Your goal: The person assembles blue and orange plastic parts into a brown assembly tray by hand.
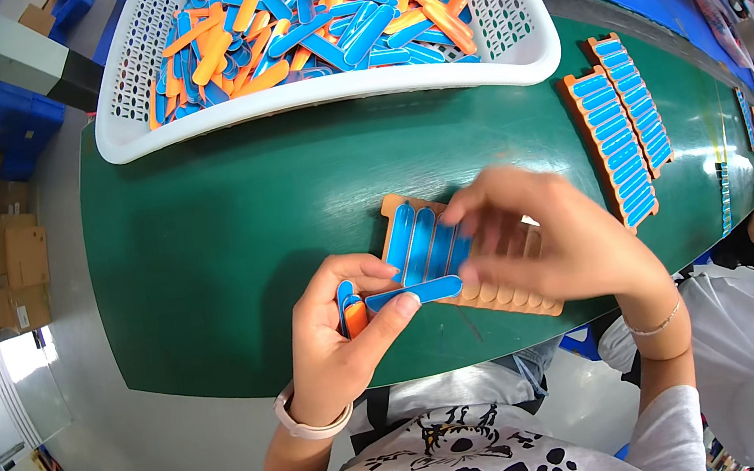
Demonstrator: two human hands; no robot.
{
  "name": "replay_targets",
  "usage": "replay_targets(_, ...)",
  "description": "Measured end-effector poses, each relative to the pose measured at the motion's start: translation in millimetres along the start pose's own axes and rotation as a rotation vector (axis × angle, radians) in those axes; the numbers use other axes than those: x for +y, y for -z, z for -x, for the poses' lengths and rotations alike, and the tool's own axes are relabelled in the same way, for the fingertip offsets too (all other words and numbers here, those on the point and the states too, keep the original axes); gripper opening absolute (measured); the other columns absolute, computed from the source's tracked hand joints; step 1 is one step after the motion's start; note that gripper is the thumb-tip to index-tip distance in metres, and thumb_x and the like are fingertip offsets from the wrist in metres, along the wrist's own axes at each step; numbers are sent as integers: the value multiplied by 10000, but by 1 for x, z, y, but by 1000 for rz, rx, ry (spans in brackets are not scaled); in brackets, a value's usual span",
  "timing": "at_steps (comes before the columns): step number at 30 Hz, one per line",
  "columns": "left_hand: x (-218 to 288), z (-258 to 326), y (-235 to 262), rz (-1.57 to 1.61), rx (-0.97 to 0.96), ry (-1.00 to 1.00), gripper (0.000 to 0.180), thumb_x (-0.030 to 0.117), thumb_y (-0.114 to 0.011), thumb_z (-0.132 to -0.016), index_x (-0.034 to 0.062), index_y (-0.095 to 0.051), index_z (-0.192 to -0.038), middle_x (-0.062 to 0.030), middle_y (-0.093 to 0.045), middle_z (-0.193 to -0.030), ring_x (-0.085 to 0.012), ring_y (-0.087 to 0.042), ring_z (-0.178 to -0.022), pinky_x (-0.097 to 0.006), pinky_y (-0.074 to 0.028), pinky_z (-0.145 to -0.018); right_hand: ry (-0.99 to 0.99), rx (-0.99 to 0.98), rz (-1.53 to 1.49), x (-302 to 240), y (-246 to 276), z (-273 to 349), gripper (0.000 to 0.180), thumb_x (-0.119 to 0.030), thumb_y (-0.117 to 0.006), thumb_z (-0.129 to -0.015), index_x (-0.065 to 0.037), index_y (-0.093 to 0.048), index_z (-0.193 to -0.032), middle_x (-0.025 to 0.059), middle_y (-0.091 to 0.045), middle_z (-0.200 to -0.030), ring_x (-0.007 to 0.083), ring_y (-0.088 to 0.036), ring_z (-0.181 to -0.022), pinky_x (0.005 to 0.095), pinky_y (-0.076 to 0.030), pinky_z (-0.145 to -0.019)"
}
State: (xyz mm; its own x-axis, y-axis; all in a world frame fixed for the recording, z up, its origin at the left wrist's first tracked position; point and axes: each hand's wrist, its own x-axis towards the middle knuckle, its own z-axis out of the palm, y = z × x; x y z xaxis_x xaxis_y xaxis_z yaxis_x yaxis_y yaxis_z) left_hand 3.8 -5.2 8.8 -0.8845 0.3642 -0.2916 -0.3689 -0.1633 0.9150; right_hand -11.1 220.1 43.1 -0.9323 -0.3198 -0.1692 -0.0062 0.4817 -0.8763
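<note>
Left hand (pixel 338 337) just below orange tray (pixel 471 256), closed on small stack of blue strips (pixel 403 296), kept ready as supply. Right hand (pixel 541 236) over tray, fingers half curled, pressing strip into slot. Basket (pixel 523 41) beyond tray on bench (pixel 203 231).

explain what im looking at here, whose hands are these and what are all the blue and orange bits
This is one picture from a wide fisheye camera worn on a person's head, looking down at their own two bare hands, so straight edges bend near the rim. There is no machine.

The left hand grips a small bunch of blue and orange oblong pieces, with one blue piece sticking out towards the right hand. The right hand is blurred and rests over an orange slotted tray lying on the green table; several blue pieces already sit in its slots.

At the far edge stands a white perforated basket heaped with loose blue and orange pieces. To the right lie two filled trays. Other people sit at the right rim.
</note>
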Motion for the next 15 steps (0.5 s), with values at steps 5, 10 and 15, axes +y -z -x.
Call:
replay_targets(5,-3,-3,2,-57,-66,-43,251,10,-661,-845,2,-525,-1055,-48,-622,-823,-47,-539,-685,-180,-424,-600,-58,-31,-304,-15,-18,11,147,-55,-698,-829,2,-664,-960,52,-643,-792,45,-566,-630,195,-449,-520)
replay_targets(10,-1,-5,6,387,-130,59,465,-72,-488,-784,-11,-452,-1245,-145,-567,-1028,-108,-483,-676,-210,-389,-536,-140,56,-92,8,31,3,110,-87,-683,-806,1,-672,-872,79,-648,-676,112,-574,-553,274,-465,-549)
replay_targets(15,3,-7,-1,267,-159,15,648,-13,-440,-915,60,-138,-1484,-270,-444,-1323,-318,-563,-1122,-348,-556,-723,-124,89,147,18,18,-3,173,-107,-737,-746,2,-653,-851,103,-624,-690,201,-608,-616,321,-483,-591)
